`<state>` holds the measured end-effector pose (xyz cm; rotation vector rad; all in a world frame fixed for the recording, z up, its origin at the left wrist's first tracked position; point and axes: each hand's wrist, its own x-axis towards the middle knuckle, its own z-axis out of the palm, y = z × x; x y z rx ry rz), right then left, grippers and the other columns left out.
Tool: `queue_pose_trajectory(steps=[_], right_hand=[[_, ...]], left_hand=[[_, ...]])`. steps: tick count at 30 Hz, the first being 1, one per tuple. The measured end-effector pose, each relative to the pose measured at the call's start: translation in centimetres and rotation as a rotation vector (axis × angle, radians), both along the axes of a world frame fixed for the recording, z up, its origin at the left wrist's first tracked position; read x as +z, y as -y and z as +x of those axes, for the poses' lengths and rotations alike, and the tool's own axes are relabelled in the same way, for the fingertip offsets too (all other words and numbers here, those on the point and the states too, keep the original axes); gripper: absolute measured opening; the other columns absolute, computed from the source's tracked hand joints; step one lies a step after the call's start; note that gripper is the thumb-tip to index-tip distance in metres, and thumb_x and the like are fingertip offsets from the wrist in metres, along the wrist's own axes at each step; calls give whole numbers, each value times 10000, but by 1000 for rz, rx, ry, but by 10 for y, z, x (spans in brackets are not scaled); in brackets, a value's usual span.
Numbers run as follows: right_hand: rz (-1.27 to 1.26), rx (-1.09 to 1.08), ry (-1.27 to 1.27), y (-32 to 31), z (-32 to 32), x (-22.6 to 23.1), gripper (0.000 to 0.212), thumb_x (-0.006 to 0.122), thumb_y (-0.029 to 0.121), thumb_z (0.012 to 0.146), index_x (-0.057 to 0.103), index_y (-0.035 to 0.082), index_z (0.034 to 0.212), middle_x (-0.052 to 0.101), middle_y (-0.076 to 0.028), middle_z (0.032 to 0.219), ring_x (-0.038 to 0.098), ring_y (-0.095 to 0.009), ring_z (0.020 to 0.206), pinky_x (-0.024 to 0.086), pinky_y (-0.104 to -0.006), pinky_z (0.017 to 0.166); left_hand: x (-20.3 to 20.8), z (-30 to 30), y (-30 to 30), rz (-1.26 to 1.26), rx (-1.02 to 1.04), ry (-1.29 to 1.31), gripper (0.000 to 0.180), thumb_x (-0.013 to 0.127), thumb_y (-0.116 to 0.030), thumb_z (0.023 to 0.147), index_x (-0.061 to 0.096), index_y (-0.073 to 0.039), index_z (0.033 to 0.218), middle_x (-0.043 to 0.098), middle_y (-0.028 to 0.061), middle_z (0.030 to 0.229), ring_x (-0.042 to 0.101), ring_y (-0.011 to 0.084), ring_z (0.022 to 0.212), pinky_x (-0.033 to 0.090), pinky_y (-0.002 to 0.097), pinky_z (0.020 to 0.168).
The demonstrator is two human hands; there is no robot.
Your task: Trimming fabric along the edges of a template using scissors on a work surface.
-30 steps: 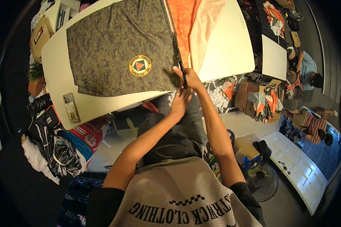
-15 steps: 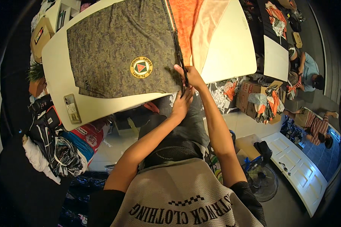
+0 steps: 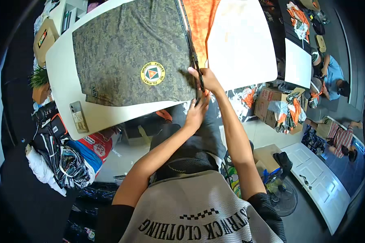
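A camouflage fabric panel [image 3: 121, 56] with a round yellow-rimmed emblem lies on the white table. My right hand [image 3: 209, 79] is closed round the handles of long black scissors [image 3: 195, 60], whose blades point away along the panel's right edge. Beyond that edge runs a strip of orange fabric [image 3: 196, 18]. Just below, at the table's near edge, my left hand [image 3: 196, 115] has its fingers pinched on the fabric's near end, close to the scissor handles. The exact spot of its grip is partly hidden.
A phone [image 3: 78, 117] lies on the table's [image 3: 61, 89] near left corner. Under the right side stands a cardboard box [image 3: 267, 101] of fabric scraps. Bundled cloth [image 3: 73, 166] is piled lower left. A fan [image 3: 280, 196] stands lower right, near a white door [image 3: 316, 178]. Two people sit far right.
The picture has turned brighter and cooler in colour, washing out the pale cloth on the right. Both hands and the scissors stay nearly in place.
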<state>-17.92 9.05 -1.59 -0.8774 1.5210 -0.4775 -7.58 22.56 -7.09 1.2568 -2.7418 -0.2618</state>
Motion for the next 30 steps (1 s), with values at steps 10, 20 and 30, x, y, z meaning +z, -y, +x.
queue_pose_trajectory(steps=[10, 20, 30], right_hand=[[7, 43, -10, 21, 0, -1, 579, 644, 529, 853, 555, 8, 617, 506, -57, 503, 496, -156, 420, 425, -284, 425], [-15, -15, 46, 23, 7, -10, 559, 635, 522, 863, 540, 14, 651, 491, -53, 527, 489, -146, 435, 441, -264, 437], [4, -26, 60, 40, 5, -12, 559, 639, 518, 864, 540, 7, 660, 478, -54, 530, 462, -145, 426, 441, -263, 432]], left_hand=[[-6, 2, -1, -17, -16, 39, 440, 524, -148, 871, 520, -46, 1299, 242, 73, 1555, 257, 234, 1421, 376, 414, 1004], [0, 2, 0, 7, -57, 122, 412, 512, -191, 883, 543, -69, 1275, 238, 67, 1558, 252, 244, 1417, 343, 410, 1025], [-5, 0, -3, -30, -20, 139, 398, 525, -200, 874, 559, -89, 1255, 213, 62, 1567, 222, 242, 1428, 328, 415, 1036]])
